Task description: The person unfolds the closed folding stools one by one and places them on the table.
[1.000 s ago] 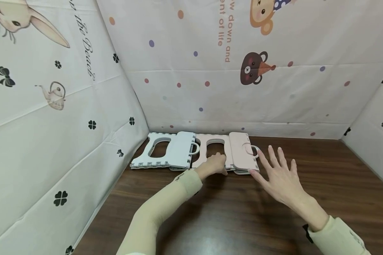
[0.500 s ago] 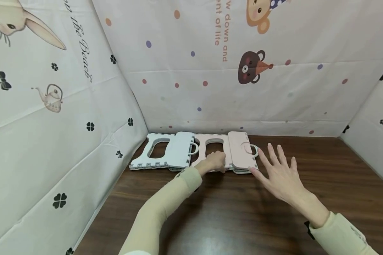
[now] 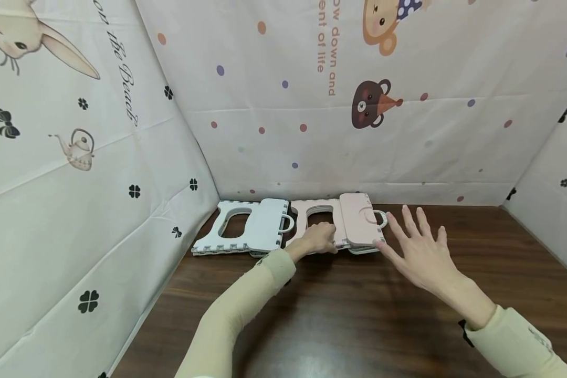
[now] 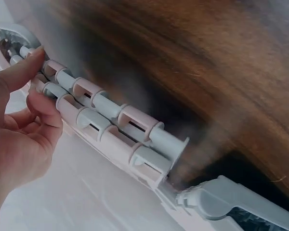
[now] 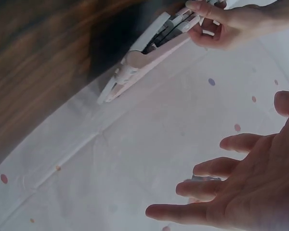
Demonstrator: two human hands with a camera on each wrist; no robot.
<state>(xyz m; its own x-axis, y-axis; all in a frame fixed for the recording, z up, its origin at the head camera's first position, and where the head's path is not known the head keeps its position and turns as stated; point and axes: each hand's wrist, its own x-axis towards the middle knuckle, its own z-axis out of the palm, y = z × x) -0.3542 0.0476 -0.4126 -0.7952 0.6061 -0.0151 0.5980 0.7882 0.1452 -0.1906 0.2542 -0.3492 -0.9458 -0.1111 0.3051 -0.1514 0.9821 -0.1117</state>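
Observation:
A pink folding step stool lies folded at the back of the table, its flat leg panel and loop handle to the right. My left hand grips its near hinged edge; in the left wrist view, thumb and fingers pinch the pink and grey hinge row. My right hand is spread with straight fingers beside the stool's right end, thumb tip right at the panel's front corner in the head view. In the right wrist view that hand holds nothing.
A pale white folding step stool lies folded directly left of the pink one, its handle overlapping the pink stool's left end. Printed cloth walls stand behind and at both sides. Dark wood table extends in front.
The pink stool has shifted slightly right, its right end a little up in the head view. My right hand has moved slightly right too. My left hand keeps its grip.

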